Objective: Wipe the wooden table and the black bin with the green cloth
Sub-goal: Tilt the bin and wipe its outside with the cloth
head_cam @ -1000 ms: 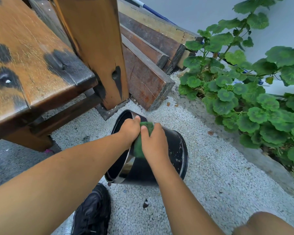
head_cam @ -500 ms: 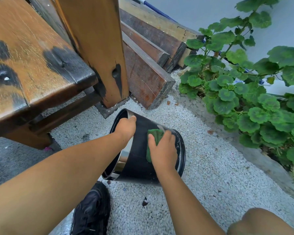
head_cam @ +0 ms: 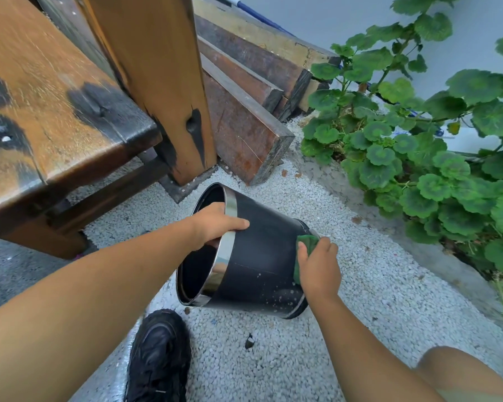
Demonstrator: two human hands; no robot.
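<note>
The black bin [head_cam: 262, 256] lies tipped on its side on the gravel, its chrome-rimmed mouth facing left. My left hand [head_cam: 215, 224] grips the upper rim, fingers over the outside wall. My right hand [head_cam: 320, 268] presses the green cloth [head_cam: 307, 245] against the bin's wall near its base end, at the right. Most of the cloth is hidden under my fingers. The wooden table [head_cam: 50, 111], brown with dark scorch marks, fills the upper left.
A thick wooden post [head_cam: 157, 82] stands behind the bin, with stacked timber beams [head_cam: 244, 111] beside it. Leafy green plants [head_cam: 418, 155] line a concrete kerb on the right. My black shoe [head_cam: 157, 358] rests below the bin; my knee shows at bottom right.
My right hand has slid the cloth along the bin wall from near the rim to the base end. The bin has turned slightly, and my left hand shifted its grip on the rim.
</note>
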